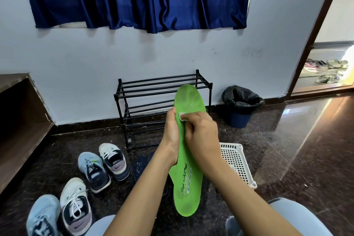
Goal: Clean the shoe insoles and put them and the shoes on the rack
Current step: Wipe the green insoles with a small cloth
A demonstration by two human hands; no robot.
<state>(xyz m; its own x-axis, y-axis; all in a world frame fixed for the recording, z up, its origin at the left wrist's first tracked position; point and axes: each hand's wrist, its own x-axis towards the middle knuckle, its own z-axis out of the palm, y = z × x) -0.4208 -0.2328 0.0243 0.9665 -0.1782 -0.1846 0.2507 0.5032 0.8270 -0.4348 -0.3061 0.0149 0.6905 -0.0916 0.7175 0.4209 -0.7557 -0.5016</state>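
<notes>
**Insole toe-up, heel toward you**

Your green insole [188, 176] is held above the floor, long axis running away from you, toe toward the black rack [149, 90]. Your left hand [171, 136] grips its left edge; your right hand [201, 132] pinches a white wipe [182, 116] against it

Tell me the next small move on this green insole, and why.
Probably stroke the white wipe up toward the toe. The right hand presses it just below the forefoot, the left hand steadies the green insole by its edge, and pale marks show near the toe end.
</notes>
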